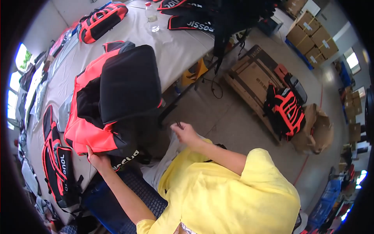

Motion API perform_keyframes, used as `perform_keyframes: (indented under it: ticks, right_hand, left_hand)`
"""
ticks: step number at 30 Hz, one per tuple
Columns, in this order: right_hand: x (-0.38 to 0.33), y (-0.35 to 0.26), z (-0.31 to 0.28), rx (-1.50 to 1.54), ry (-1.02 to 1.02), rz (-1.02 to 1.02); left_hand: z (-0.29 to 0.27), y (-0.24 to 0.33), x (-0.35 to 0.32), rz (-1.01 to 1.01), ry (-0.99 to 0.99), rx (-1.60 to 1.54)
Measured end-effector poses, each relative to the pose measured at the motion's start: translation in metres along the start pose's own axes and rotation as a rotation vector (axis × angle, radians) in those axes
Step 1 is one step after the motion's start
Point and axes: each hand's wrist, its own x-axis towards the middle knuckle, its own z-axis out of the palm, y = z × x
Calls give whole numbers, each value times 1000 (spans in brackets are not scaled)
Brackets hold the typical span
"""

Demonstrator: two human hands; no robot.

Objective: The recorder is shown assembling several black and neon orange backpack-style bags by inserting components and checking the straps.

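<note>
A large coral and black backpack lies on the table with its black padded panel folded up. At its lower edge, my left hand pinches the coral fabric, with a finger on top. My right hand is held apart from the bag, beyond the table edge and over my lap. Its fingers are closed around a small dark object, mostly hidden, whose kind I cannot make out.
Another coral and black bag lies at the left; one more sits at the far end. A clear bottle stands on the table. Right of me, a backpack rests by flat cardboard. A blue crate is below.
</note>
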Motion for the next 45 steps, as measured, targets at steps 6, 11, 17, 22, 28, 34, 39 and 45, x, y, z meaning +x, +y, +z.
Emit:
perform_keyframes:
  ticks: [6, 11, 17, 22, 28, 34, 39, 45]
  right_hand:
    - [-31, 32, -19, -331, -278, -226]
    - [-47, 36, -33, -355, -361, -219]
    - [-63, 31, -48, -423, -517, -236]
    - [-58, 34, -69, -473, -539, -281]
    - [-46, 39, -73, -384, -541, -252]
    - [-33, 47, -77, -351, -550, -228]
    - [-24, 45, -79, -349, -482, -140]
    - [7, 35, -74, -227, -412, -139]
  left_hand:
    - [-18, 11, 13, 46, -24, 106]
    - [13, 41, 13, 56, 82, 278]
    - [31, 99, 8, 39, 166, 303]
    - [77, 79, -13, 66, 198, 328]
    - [58, 78, -20, -11, 139, 364]
    - [56, 46, -32, 66, 183, 356]
    - [61, 25, -9, 232, 30, 539]
    - [-26, 108, 145, 327, -102, 473]
